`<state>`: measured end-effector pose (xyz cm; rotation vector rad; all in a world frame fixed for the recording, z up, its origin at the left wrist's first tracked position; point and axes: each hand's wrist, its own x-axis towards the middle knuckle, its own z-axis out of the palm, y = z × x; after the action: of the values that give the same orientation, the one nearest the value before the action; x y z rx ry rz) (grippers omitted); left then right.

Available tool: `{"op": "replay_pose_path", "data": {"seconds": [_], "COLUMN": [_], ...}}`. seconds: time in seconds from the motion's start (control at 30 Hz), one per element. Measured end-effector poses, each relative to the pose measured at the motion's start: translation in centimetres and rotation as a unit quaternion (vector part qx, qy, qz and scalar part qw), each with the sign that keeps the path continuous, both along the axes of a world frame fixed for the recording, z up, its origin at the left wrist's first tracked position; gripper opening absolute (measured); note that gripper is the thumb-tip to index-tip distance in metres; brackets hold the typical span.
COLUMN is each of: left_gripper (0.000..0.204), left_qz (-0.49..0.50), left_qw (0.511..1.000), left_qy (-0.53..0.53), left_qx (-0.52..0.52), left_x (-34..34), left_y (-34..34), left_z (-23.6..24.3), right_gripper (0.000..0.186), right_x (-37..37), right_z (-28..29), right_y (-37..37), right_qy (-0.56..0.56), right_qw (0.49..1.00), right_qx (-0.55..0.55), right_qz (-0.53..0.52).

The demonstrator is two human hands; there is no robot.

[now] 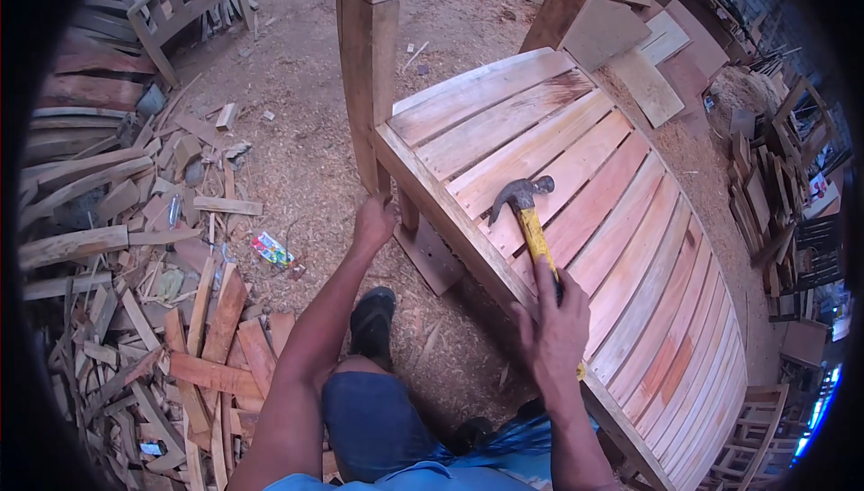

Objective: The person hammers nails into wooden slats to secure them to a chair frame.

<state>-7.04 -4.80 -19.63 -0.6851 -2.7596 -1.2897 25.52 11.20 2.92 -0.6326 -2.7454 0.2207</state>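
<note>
At left, floor room is being limited by scrap wood [209, 369]. A post [367, 86] of the slatted frame [621, 248] is apparently being touched by the left hand [374, 224]; whether it is being gripped cannot be told. Near the left rail [450, 215], over the slats, the hammer [531, 221], presumably stiff and head-heavy, is being gripped, sensibly, around its handle by the right hand [554, 318]. Farther right, passage is being offered by a floor strip [697, 165].

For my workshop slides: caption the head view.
Right hand holding a hammer over wooden slats; left hand by a post.
</note>
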Motion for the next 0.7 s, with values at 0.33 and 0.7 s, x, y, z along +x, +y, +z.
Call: {"op": "replay_pose_path", "data": {"seconds": [0.33,0.7], "left_gripper": [0.020,0.020], "left_qz": [0.064,0.033], "left_qw": [0.977,0.979], "left_qy": [-0.070,0.186], "left_qx": [0.192,0.077], "left_x": [0.9,-4.0], "left_y": [-4.4,-0.9], "left_z": [16.5,17.8], "right_gripper": [0.077,0.068], "right_x": [0.5,-3.0], "right_z": [3.5,2.7], "right_y": [-0.1,-3.9], "right_qy": [-0.041,0.103], "right_qw": [0.976,0.801], "right_qx": [-0.214,-0.590], "right_qz": [-0.005,0.006]}}
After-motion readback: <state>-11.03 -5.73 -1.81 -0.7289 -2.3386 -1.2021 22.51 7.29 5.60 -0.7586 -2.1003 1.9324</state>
